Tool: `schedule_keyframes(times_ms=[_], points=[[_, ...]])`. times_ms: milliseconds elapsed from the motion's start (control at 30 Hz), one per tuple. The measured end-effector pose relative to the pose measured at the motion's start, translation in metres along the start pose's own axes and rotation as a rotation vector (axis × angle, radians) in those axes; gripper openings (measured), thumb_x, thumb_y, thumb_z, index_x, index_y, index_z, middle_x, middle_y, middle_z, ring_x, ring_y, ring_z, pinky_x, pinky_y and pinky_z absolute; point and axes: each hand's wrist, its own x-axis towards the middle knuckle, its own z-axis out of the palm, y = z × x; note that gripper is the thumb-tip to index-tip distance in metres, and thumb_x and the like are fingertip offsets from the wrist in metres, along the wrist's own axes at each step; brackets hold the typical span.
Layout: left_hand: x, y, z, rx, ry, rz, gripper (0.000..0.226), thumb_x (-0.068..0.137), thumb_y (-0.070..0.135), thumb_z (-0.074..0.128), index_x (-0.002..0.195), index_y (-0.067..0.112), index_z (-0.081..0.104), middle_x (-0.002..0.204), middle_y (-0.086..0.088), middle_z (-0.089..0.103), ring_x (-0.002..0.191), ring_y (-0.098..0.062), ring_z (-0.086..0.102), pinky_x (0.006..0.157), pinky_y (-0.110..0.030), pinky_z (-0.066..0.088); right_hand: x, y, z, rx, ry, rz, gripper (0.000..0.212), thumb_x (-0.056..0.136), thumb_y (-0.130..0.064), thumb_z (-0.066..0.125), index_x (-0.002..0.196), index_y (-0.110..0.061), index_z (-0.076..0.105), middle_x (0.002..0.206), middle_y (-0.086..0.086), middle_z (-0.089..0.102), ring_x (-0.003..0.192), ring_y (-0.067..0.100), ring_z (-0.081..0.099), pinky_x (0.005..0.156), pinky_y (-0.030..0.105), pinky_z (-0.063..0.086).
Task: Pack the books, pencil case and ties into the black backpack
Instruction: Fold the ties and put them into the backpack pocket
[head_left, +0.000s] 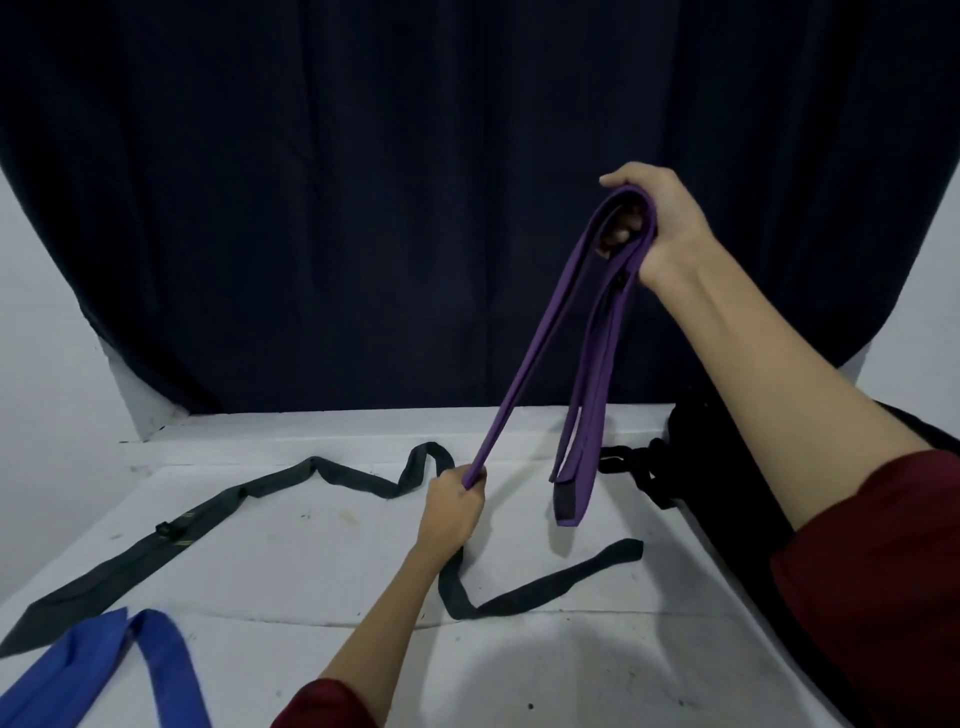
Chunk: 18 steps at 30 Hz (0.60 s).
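Note:
A purple tie (540, 343) hangs folded in loops above the table. My right hand (657, 223) holds its top fold high up, fingers curled through the loop. My left hand (454, 506) grips the tie's lower end just above the table. The tie's wide end (571, 499) dangles free near the table top. A long dark grey tie (218, 509) lies snaking across the white table (322, 561), its narrow end (545, 582) passing under my left wrist. A blue tie (104, 660) lies folded at the front left. The black backpack (727, 499) sits at the right edge, partly hidden by my right arm.
A dark navy curtain (415, 208) hangs behind the table. White walls (47, 364) flank it on both sides. A black strap with buckle (634, 462) of the backpack lies on the table by the purple tie's end.

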Motion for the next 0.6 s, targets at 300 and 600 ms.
schedule_keyframes(times_ms=[300,600], points=[[0.008,0.059,-0.030,0.053,-0.335,0.061,0.046,0.079,0.004,0.068,0.112,0.026,0.043,0.117,-0.001,0.048,0.105,-0.016,0.049,0.079,-0.022,0.045,0.001,0.009,0.005,-0.119,-0.020,0.000,0.034,0.085,-0.019,0.065,0.055,-0.018,0.048,0.042,-0.006,0.048,0.035,0.006,0.044,0.045,0.021,0.041],[-0.016,0.180,-0.033,-0.487,-0.243,0.253,0.030,0.096,0.046,0.046,0.101,0.021,0.062,0.096,0.003,0.067,0.092,-0.013,0.065,0.086,-0.034,0.053,-0.006,0.019,0.012,-0.393,-0.161,-0.040,0.015,0.086,-0.022,0.068,0.078,-0.011,0.064,0.072,0.001,0.063,0.070,0.014,0.060,0.065,0.026,0.053]])
